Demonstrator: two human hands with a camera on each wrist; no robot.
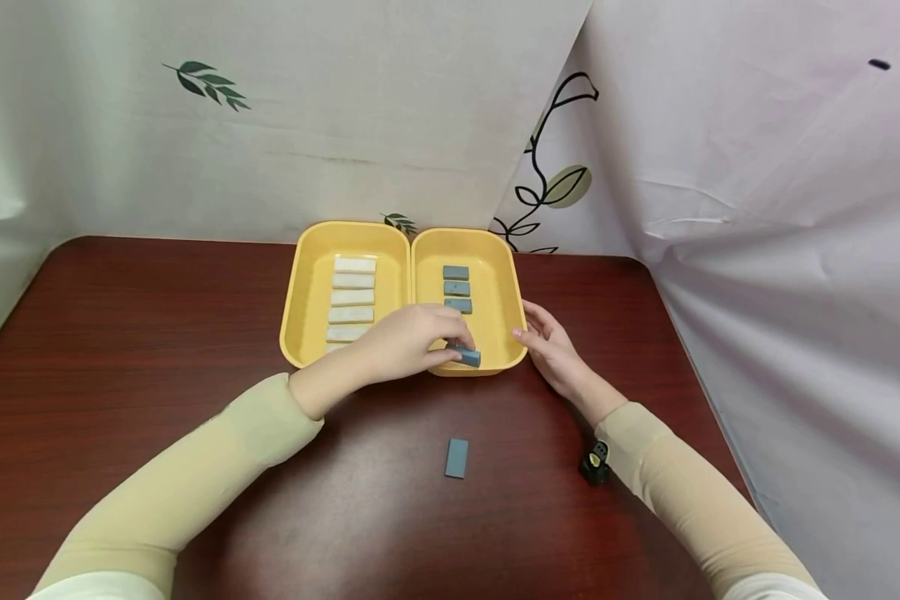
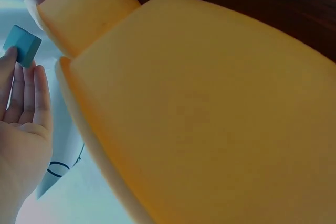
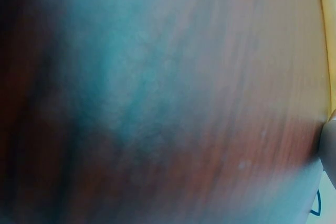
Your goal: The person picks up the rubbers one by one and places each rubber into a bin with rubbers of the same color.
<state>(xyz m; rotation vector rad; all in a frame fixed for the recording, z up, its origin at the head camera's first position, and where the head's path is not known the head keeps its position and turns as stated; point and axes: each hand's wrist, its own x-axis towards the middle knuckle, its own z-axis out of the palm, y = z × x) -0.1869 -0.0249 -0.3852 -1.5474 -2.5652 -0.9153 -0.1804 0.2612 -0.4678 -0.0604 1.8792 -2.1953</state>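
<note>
In the head view my left hand (image 1: 412, 337) pinches a small blue-grey rectangular block (image 1: 468, 357) between thumb and fingers, over the near part of the right yellow tray (image 1: 506, 308). The left wrist view shows the same block (image 2: 23, 45) at the fingertips. Three like blocks (image 1: 457, 288) lie in a column inside that tray. My right hand (image 1: 558, 352) holds the tray's right side, thumb at the rim and fingers along the outer wall. Another blue-grey block (image 1: 457, 458) lies on the table in front of the trays.
Left of it stands a second yellow tray (image 1: 291, 308), side by side, with several whitish blocks (image 1: 353, 282) in a column, partly covered by my left hand. A black device (image 1: 594, 463) shows at the right wrist. Patterned curtain hangs behind the dark red-brown table (image 1: 157, 325).
</note>
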